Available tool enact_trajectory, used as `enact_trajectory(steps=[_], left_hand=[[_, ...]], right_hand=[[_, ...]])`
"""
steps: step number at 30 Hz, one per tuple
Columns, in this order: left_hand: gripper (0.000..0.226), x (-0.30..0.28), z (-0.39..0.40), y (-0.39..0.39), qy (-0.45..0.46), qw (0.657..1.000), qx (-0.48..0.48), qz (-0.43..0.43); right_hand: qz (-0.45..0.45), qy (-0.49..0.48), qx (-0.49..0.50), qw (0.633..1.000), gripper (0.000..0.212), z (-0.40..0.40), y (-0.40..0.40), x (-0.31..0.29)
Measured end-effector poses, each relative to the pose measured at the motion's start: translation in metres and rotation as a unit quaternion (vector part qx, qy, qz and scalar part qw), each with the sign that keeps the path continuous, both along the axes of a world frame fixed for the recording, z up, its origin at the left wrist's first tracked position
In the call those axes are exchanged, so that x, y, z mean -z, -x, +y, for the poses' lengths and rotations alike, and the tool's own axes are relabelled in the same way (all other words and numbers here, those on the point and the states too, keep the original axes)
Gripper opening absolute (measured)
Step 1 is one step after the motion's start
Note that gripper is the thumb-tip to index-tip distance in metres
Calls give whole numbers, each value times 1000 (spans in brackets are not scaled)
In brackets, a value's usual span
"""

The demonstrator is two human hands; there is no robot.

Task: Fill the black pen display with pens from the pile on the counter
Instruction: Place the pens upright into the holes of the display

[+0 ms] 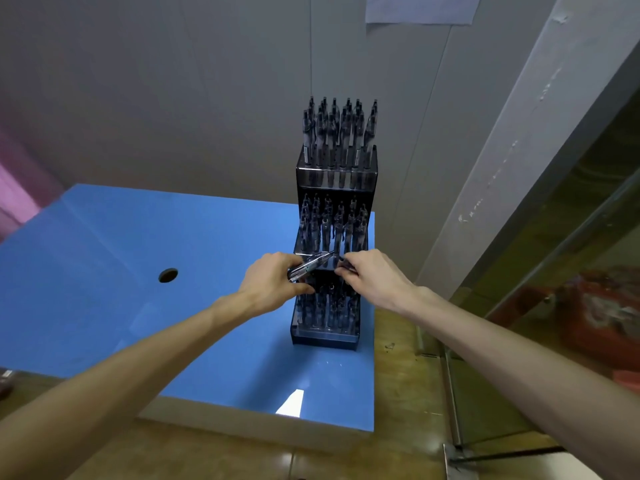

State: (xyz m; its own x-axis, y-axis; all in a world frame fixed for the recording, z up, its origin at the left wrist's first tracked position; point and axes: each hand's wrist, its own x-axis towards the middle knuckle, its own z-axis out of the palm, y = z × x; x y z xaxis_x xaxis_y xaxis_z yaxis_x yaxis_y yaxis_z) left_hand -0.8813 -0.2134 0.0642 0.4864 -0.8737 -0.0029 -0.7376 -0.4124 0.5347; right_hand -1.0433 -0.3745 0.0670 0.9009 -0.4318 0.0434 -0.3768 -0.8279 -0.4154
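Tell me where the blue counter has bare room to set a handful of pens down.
The blue counter is bare left of the black pen display, around the round hole, and on the near strip in front of the display. It is crowded at the display, where the left hand and right hand work.

A grey wall carries a pale taped sheet; brown tiled floor lies below.
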Motion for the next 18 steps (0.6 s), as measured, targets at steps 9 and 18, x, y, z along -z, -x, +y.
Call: enact_trajectory(steps=[9, 18], left_hand=[[48, -3, -2, 9, -26, 999, 22, -21], [43, 0, -5, 6, -60, 998, 0, 15]], right_hand=[[-2, -19, 2, 1000, 22, 3, -1, 0], [44, 41, 5, 998, 21, 17, -12, -5]])
